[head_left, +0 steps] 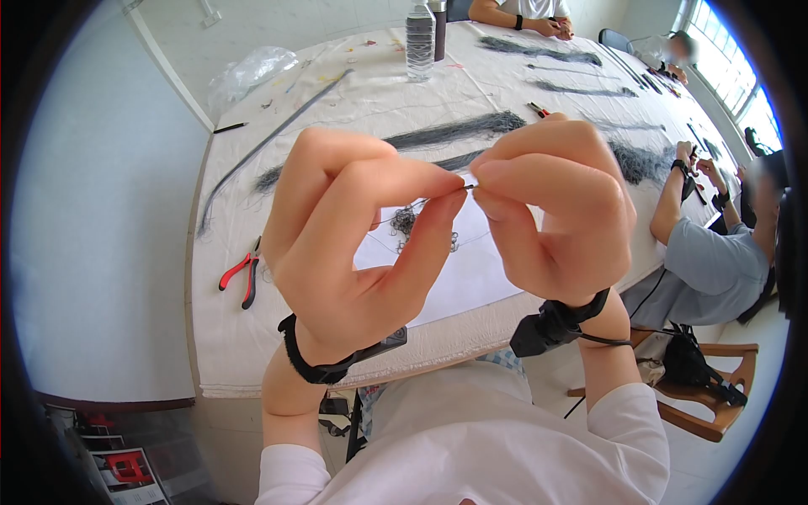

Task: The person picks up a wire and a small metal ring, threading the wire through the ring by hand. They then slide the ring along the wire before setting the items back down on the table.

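My left hand and my right hand are raised over the table with their fingertips almost meeting. Thumb and index finger of each are pinched on a tiny dark piece of wire, most of it hidden by the fingertips. A thin dark line trails leftward behind my left fingers. Below the hands, a white sheet of paper carries a small pile of dark wire rings, partly covered by my left hand. Left of my left hand lie red-and-black pliers.
Bundles of dark grey strands lie across the white-covered table. Farther back stand a water bottle and a dark flask; a clear plastic bag lies left. Other people sit at the right and far sides. A wooden chair stands right.
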{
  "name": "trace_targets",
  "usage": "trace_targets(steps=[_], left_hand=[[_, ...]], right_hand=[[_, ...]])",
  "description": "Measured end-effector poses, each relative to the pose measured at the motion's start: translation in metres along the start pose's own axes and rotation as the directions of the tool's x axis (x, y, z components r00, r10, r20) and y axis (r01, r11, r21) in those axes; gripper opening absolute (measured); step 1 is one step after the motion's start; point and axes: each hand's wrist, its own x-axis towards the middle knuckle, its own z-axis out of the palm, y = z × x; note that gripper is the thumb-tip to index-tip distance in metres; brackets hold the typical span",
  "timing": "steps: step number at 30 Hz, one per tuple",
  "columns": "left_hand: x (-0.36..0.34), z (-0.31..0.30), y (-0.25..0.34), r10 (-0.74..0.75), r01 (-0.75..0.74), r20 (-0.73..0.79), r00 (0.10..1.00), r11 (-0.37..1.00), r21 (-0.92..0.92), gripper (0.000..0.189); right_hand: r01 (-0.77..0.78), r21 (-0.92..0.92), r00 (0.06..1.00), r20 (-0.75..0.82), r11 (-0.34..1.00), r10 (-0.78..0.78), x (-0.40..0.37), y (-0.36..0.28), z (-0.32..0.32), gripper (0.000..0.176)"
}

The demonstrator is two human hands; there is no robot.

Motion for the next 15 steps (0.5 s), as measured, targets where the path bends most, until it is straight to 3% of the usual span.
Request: trace_targets(steps=[2,4,5,7,8,12,15], left_hand=[[0.001,-0.001,0.0,-0.032,0.032,0.0,0.999,0.999,-0.016,0.017],[0.003,-0.002,0.0,-0.047,0.047,0.019,0.999,0.999,-0.008,0.017],[0.003,-0.002,0.0,-0.047,0.047,0.018,0.999,0.999,-0.007,0.017],[0.003,-0.002,0.0,-0.052,0.052,0.023,0.998,0.999,-0.008,0.017],[0.003,-0.002,0.0,-0.052,0.052,0.024,0.998,0.999,-0.009,0.017],[0.002,0.0,-0.003,-0.04,0.04,0.02,0.999,0.999,-0.01,0.017],[0.002,0.002,-0.004,-0.017,0.018,0.038,0.999,1.0,-0.01,0.017]], right_hand=[[-0.028,0.009,0.999,0.032,1.0,0.028,0.0,0.0,-0.009,0.022],[-0.19,0.132,0.981,0.058,0.973,0.183,0.002,0.001,-0.017,0.026],[-0.189,0.133,0.981,0.059,0.973,0.182,0.004,0.0,-0.022,0.026],[-0.424,0.095,0.899,0.167,0.901,0.405,0.006,-0.004,-0.028,0.034],[-0.464,0.132,0.882,0.167,0.876,0.441,0.008,-0.004,-0.025,0.03],[-0.558,0.254,0.825,0.269,0.79,0.497,0.007,-0.003,-0.017,0.02],[-0.544,0.191,0.832,0.246,0.817,0.497,0.004,-0.006,-0.012,0.014]])
